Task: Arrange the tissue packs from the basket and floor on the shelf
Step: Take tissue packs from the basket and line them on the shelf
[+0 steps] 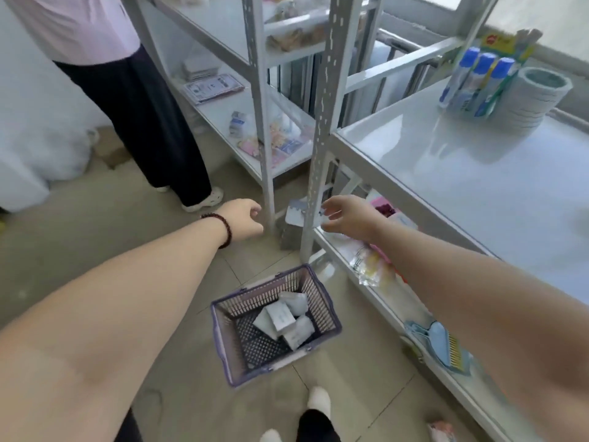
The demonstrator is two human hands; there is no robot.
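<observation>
Reaching forward, I have both arms stretched out over the floor. My left hand (243, 218), with a bead bracelet (223, 228) on the wrist, has its fingers loosely curled and grips nothing. My right hand (345, 218) is spread open by the upright post (318, 173) at the shelf's (462, 173) front-left corner, just beside a tissue pack (294, 213) behind the post; I cannot tell whether the fingers touch it. On the floor below sits the basket (223, 339), with about 4 white packs (280, 317) heaped toward its far-right corner. Another person (149, 129) stands by the far shelf (223, 33).
</observation>
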